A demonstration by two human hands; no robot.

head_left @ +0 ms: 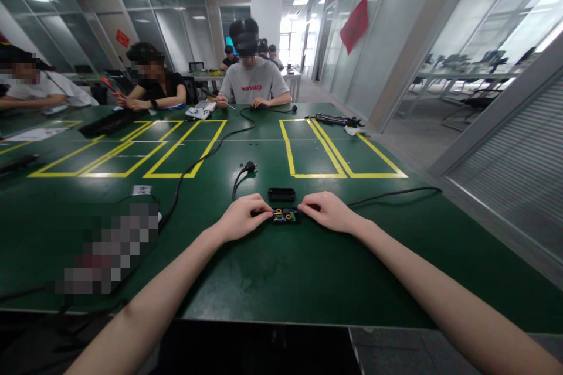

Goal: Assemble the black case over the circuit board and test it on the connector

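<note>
An opened black power adapter (285,218) lies on the green table in front of me, its circuit board and small coloured wires bare. My left hand (246,217) is closed in a pinch at its left end, where a black power cord (236,183) with a plug (250,167) comes in. At the opposite end my right hand (329,211) pinches the other black cable (396,192), which trails off to the right. The fingertips hide where both cords enter the case. Just behind the adapter sits its loose black cover (281,194).
To my left lies a blurred-out power strip (109,249), its long cord (197,162) running across the table. Yellow tape (319,176) marks rectangles farther back. Black tools (336,120) lie at the far right. A person (253,79) sits opposite; others work at left.
</note>
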